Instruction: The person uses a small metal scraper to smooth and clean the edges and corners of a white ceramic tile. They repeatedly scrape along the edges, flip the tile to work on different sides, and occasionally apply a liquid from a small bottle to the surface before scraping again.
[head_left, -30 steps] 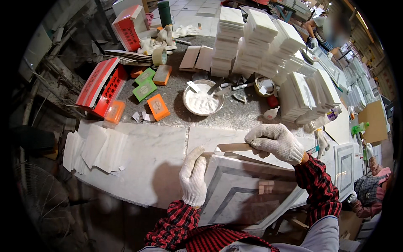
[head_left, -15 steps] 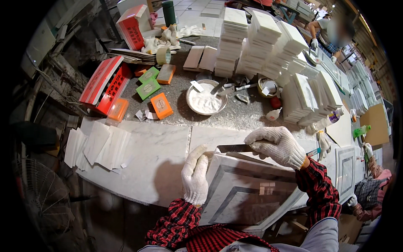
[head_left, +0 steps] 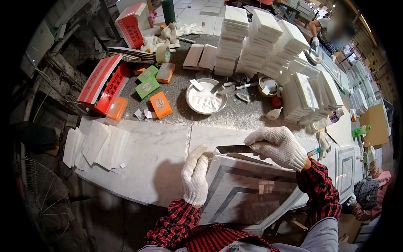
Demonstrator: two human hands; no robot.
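Observation:
A white marble-look panel with grey inlaid bands stands tilted in front of me, its top edge raised. My left hand, in a white knit glove, is closed around its upper left corner, thumb and fingers on either side. My right hand, gloved too, pinches a flat metal scraper blade and lays it along the panel's top edge. The blade's gripped end is hidden in my fingers. Beyond my hands, a bowl of white paste stands on the dusty bench with spatulas in it.
Tall stacks of white tiles rise at the back. Loose thin tiles lie at left. Orange box, green boxes, red carton and tape roll sit back left. A wire fan guard stands lower left. Co-workers are at right.
My hands, the panel and the blade stay almost where they were. At the far right, a co-worker's gloved hand has shifted slightly.

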